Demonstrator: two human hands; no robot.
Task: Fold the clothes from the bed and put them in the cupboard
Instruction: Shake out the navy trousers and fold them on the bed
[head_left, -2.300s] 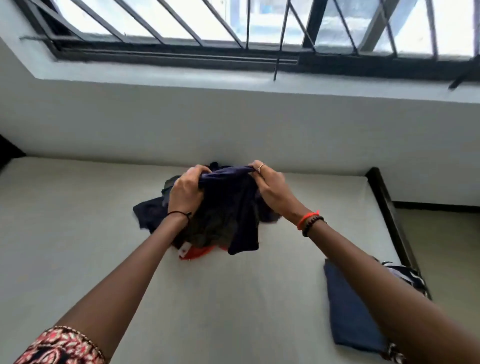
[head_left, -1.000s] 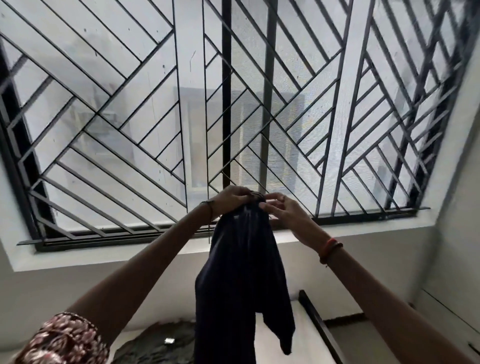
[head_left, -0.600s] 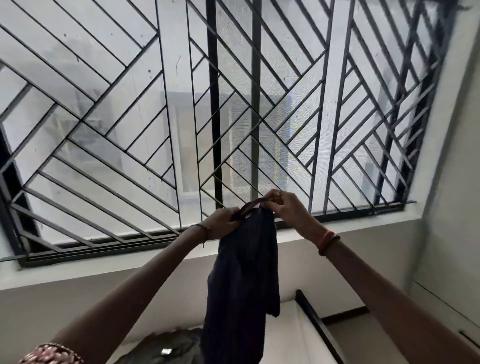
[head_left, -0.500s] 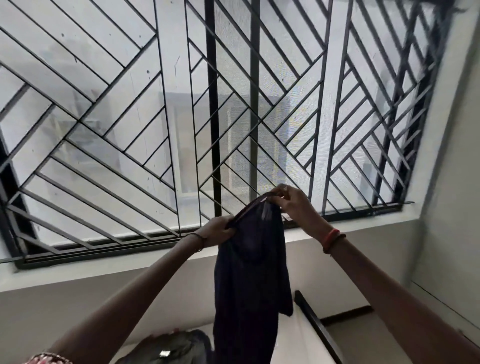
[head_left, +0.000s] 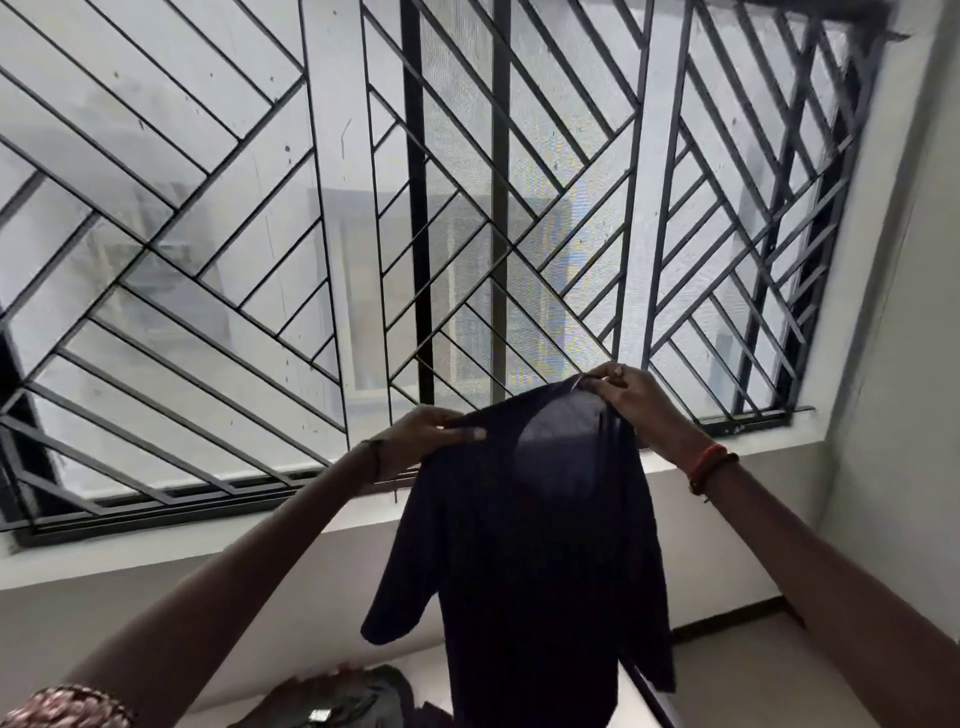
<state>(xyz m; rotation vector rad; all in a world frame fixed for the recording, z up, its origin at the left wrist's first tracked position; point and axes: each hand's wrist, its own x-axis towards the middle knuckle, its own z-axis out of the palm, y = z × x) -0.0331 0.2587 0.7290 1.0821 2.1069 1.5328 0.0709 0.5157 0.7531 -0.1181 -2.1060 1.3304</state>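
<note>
A: From the head view, where is the garment?

B: A dark navy T-shirt (head_left: 540, 545) hangs in the air in front of the person, held up by its top edge against the window grille (head_left: 208, 234). It is not lying on anything. Its body drops straight down and the bottom of the frame cuts off the hem.

A: What is the left hand doing?

B: The left hand (head_left: 426, 434) is closed on one shoulder of the shirt, fingers curled over the seam and the thumb pressing the cloth from the near side. A thin dark band (head_left: 375, 457) circles that wrist, and a patterned sleeve (head_left: 62, 709) shows at the lower left corner.

A: And the right?

B: The right hand (head_left: 621, 395) pinches the other shoulder near the collar, fingertips bunched on the fabric. It sits higher than the left, so the top edge slopes up to the right. Orange and dark bracelets (head_left: 709, 467) sit on that wrist.

A: How does the shirt hang?

B: The neck opening shows as a paler oval through the thin cloth between the two hands. One short sleeve (head_left: 395, 608) sticks out on the left side, well below the left hand.

A: Anything under it?

B: At the bottom edge lies a crumpled heap of dark clothes (head_left: 337, 701), left of the hanging shirt. A sliver of the pale bed (head_left: 634, 706) shows just right of the shirt, edged by a dark frame. Whether the shirt touches the heap I cannot tell.

A: And behind?

B: The grille's black diagonal bars fill the upper frame above a white sill (head_left: 156, 551), and a plain wall (head_left: 893, 364) rises on the right.
</note>
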